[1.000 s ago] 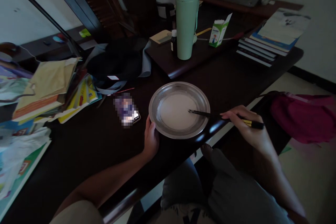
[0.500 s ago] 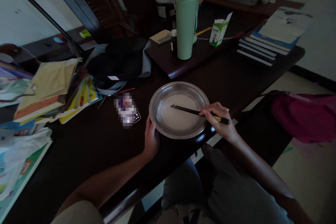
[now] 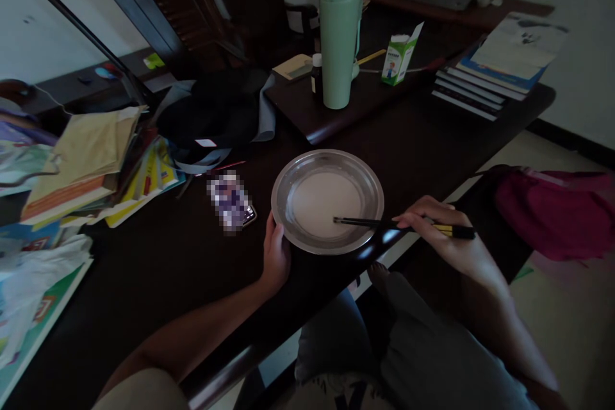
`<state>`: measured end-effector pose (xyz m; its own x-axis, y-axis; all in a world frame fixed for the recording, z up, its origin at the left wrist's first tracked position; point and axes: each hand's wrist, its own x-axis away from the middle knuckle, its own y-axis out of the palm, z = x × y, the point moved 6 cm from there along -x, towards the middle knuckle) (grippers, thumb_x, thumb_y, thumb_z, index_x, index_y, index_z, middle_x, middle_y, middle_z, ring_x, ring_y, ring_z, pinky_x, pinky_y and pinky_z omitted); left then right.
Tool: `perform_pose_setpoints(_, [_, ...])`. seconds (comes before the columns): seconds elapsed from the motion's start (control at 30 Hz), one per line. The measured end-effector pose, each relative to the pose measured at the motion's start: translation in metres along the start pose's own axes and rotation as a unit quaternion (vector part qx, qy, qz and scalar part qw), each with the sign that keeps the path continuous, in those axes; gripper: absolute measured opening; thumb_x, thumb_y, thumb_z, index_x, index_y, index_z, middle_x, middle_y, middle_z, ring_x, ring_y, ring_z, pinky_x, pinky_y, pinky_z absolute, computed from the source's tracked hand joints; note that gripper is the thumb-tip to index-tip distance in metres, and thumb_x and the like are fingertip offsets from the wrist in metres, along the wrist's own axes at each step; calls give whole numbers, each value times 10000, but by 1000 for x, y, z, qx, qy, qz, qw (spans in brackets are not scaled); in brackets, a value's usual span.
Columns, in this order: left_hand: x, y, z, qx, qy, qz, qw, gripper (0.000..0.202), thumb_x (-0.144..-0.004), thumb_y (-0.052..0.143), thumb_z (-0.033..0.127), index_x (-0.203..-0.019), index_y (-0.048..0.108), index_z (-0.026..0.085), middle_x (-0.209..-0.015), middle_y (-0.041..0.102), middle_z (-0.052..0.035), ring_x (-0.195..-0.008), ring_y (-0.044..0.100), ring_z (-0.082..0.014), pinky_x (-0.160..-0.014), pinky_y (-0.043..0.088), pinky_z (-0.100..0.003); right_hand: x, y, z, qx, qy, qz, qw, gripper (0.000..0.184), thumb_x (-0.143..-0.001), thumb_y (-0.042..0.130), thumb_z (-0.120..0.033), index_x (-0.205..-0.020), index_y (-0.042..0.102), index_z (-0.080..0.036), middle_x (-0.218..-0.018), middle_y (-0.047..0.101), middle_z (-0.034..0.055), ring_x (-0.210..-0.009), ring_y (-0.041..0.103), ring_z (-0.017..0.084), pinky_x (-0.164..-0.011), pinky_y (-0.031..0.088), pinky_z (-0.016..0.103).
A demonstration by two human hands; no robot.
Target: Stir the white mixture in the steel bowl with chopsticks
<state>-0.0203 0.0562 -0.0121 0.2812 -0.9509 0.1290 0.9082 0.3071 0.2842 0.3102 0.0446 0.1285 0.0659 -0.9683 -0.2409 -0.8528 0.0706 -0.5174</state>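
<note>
A round metal basin [image 3: 328, 245] stands on the dark table near its front edge. Whitish liquid [image 3: 317, 198] covers its bottom. My left hand [image 3: 276, 256] grips the basin at its lower left rim, thumb on the outer side and fingers partly hidden beneath. To the right of the basin, my right hand [image 3: 442, 234] is closed around a pair of black chopsticks [image 3: 368, 222] with yellow marks near the back end. Their tips reach over the rim to the liquid; whether they dip into it I cannot tell.
Left of the basin lies a phone [image 3: 232, 202], partly blurred out. A black bag [image 3: 216, 109] and piled papers [image 3: 86, 147] are farther left. Behind stand a green thermos [image 3: 337, 45], a small dark bottle [image 3: 317, 77] and a green-white box [image 3: 400, 57]. Stacked books [image 3: 500, 64] sit at right.
My right hand has drawn back to the right with the chopsticks, whose tips moved from the basin's middle toward its lower right. My left hand and the basin stay in place.
</note>
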Motion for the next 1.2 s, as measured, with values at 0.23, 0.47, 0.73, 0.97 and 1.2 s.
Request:
perform_pose_setpoints(0.23, [1,1,0,6,-4,2,1000,551,-913,762,608,-1369,730,301,-1461,749,-84,-1464,635,-333,-1259,490,-509,-12,54,5,-1,-20,-12,1000,446,-1061,591,-611,-812,830,-328,-850,844,18,-885,724,250,-883,486,484])
perform_pose_setpoints(0.47, [1,-1,0,12,-7,21,1000,574,-885,785,606,-1371,736,304,-1460,750,-82,-1422,668,-338,-1218,535,-496,-24,51,15,52,-31,81,995,358,-1066,611,-493,-828,821,-328,-910,856,20,-934,727,276,-940,447,506])
perform_pose_setpoints(0.73, [0,-1,0,20,-13,10,1000,600,-865,805,622,-1354,747,280,-1460,751,-89,-1425,662,-331,-1213,533,-474,-3,-3,7,56,-1,99,994,337,-1030,675,-461,-766,812,-305,-814,812,20,-822,740,237,-794,478,424])
perform_pose_setpoints(0.97, [0,0,-1,14,-3,9,1000,557,-886,784,614,-1342,751,295,-1469,747,-80,-1440,654,-328,-1242,509,-487,2,15,-2,-5,-25,-12,1000,368,-1061,653,-508,-800,828,-318,-801,807,8,-767,737,220,-761,481,416])
perform_pose_setpoints(1.2, [0,-1,-2,23,-16,16,999,544,-872,798,600,-1320,757,292,-1458,753,-80,-1440,653,-333,-1242,511,-492,-14,65,6,32,-48,43,997,404,-1091,573,-494,-829,819,-310,-869,849,14,-882,730,248,-890,420,475])
